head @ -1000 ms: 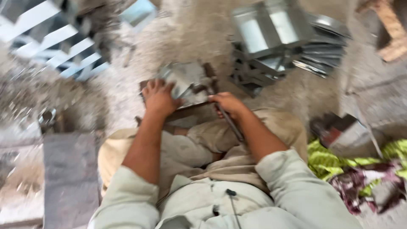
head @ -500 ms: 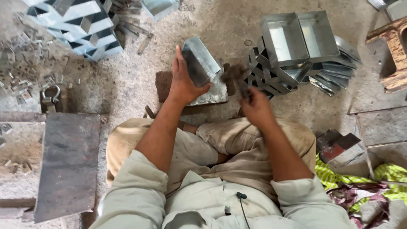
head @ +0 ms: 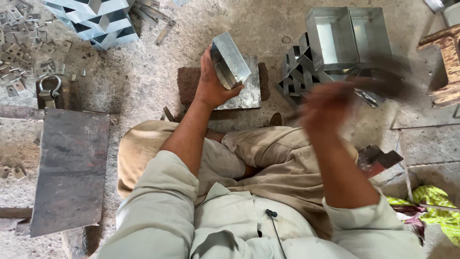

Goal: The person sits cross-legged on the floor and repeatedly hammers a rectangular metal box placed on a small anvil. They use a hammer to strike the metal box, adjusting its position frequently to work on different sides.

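My left hand grips a small open box of shiny sheet metal and holds it tilted above a flat metal plate, which lies on a brown block. My right hand is raised to the right of the box and blurred by fast motion. It is closed on the handle of a hammer, seen only as a dark streak running up and to the right. I sit on the ground with my legs folded under both arms.
Finished metal boxes and smaller folded pieces are stacked at the upper right. More folded sheet metal lies at the upper left, with small brackets and a shackle. A dark steel slab lies left, a wooden stool right.
My left hand lifted the box off the plate and now holds it tilted. My right hand swung the hammer from near the box out to the right.
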